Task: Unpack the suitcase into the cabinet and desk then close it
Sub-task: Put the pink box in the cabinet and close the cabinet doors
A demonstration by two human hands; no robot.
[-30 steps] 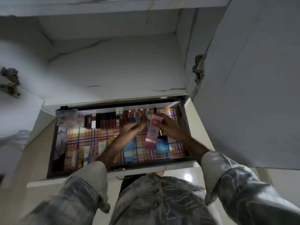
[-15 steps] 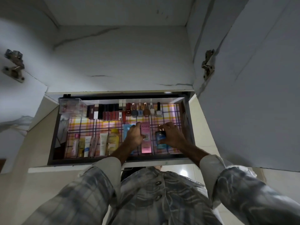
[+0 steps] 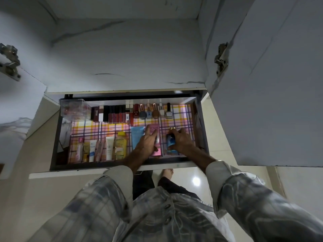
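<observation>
Head view hid much of the pink Pond's box (image 3: 156, 137) beneath the flat-fingered left hand (image 3: 148, 143); just right, the right hand (image 3: 180, 143) gripped a blue perfume bottle (image 3: 171, 142) inside the drawer (image 3: 203, 126), nail polishes (image 3: 155, 111) beyond.

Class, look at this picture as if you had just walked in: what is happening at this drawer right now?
A person is arranging cosmetics in an open drawer lined with a pink and yellow checked liner. The left hand rests with straight fingers on a flat pink carton lying beside a light blue sachet. The right hand grips a small dark blue bottle with a gold cap. A row of nail polish bottles stands along the back, and tubes line the front left.
</observation>
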